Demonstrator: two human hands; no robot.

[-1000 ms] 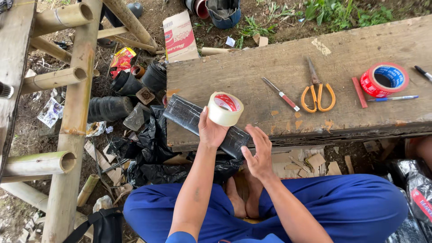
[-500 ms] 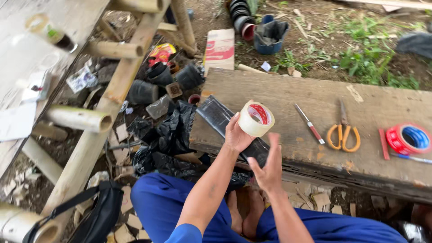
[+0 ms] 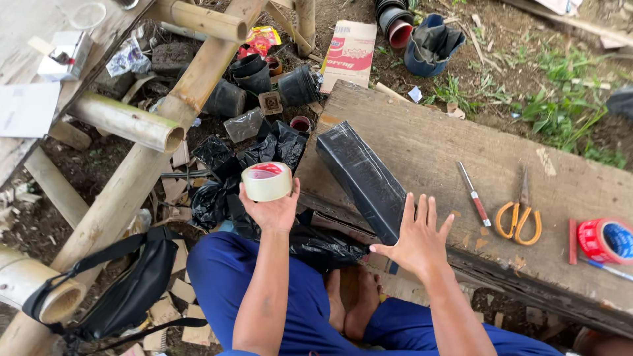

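Left hand (image 3: pixel 273 209) grips one roll of clear tape (image 3: pixel 266 180), fingers curled under it, lifted off the plank's left end above a heap of black plastic bags (image 3: pixel 264 153). Right hand (image 3: pixel 415 238) is spread open and grasps nothing, its fingers lying over the near end of a long black wrapped bundle (image 3: pixel 361 179) that rests slantwise on the plank (image 3: pixel 428 142).

Further right on the plank lie one small red-handled knife (image 3: pixel 473 194), one pair of orange-handled scissors (image 3: pixel 519 212), one red tape roll (image 3: pixel 605 240) and a blue pen (image 3: pixel 608 269) at the frame's edge. None of them is near the bundle.

Beyond the plank's left end, several black plastic pots (image 3: pixel 254 82) sit among the bags, with a cardboard box (image 3: pixel 351 49) on the soil. A bamboo frame (image 3: pixel 175 99) crosses the left side, and a black strap bag (image 3: pixel 128 290) lies at its foot.

Weathered wood makes the work surface; the setting is outdoors, on bare earth with patches of grass (image 3: pixel 560 109). The person sits cross-legged in blue trousers.
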